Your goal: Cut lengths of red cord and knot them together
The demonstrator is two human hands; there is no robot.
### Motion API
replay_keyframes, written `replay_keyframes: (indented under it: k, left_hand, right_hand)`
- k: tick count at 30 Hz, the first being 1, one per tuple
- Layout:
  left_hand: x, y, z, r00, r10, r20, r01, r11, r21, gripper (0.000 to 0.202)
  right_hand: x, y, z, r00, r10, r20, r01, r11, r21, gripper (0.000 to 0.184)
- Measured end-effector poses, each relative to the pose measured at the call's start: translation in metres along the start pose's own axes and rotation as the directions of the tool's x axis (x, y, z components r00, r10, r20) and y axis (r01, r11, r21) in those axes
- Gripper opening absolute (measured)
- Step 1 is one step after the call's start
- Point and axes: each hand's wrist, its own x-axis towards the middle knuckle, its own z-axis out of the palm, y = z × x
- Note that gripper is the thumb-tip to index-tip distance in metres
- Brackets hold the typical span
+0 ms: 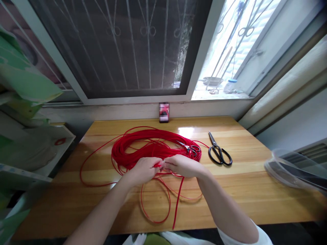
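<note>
A large loose coil of red cord (143, 144) lies on the wooden table (250, 190), with loops trailing toward the front edge. My left hand (144, 169) and my right hand (180, 165) meet at the near side of the coil. Both are closed, pinching a strand of the red cord between their fingertips. A small pair of scissors (190, 148) lies partly on the coil just beyond my right hand.
Black-handled scissors (219, 151) lie to the right of the coil. A small dark box (164, 112) stands at the table's back edge under the window. A clear plastic object (293, 170) sits at the right edge. Green and white shelves (28, 136) crowd the left.
</note>
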Motion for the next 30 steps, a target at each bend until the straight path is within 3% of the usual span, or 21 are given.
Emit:
replay_keyframes:
  k: [3,6,14,20,30]
  left_hand:
    - [0.003,-0.004,0.000,0.998,0.049,-0.038,-0.057,0.965,-0.255,0.032]
    - [0.006,-0.004,0.000,0.995,0.072,-0.070,-0.092,0.931,-0.353,0.034]
    - [0.001,-0.013,-0.020,0.981,-0.042,-0.188,-0.027,0.936,-0.351,0.035]
    - [-0.008,-0.018,-0.038,0.957,-0.038,-0.288,-0.042,0.964,-0.264,0.033]
    - [-0.017,-0.036,-0.049,0.941,-0.064,-0.332,0.029,0.993,-0.111,0.030]
  right_hand:
    - [-0.003,-0.010,-0.013,1.000,-0.017,0.003,0.017,0.998,0.064,0.036]
    - [-0.005,-0.018,-0.024,0.999,-0.025,0.044,0.019,0.991,0.132,0.033]
    - [-0.018,0.001,-0.028,0.994,0.091,0.052,-0.101,0.964,0.247,0.035]
    - [-0.028,0.015,-0.022,0.995,0.095,0.008,-0.092,0.925,0.369,0.033]
    - [-0.044,0.038,-0.017,0.985,0.153,0.074,-0.170,0.859,0.483,0.033]
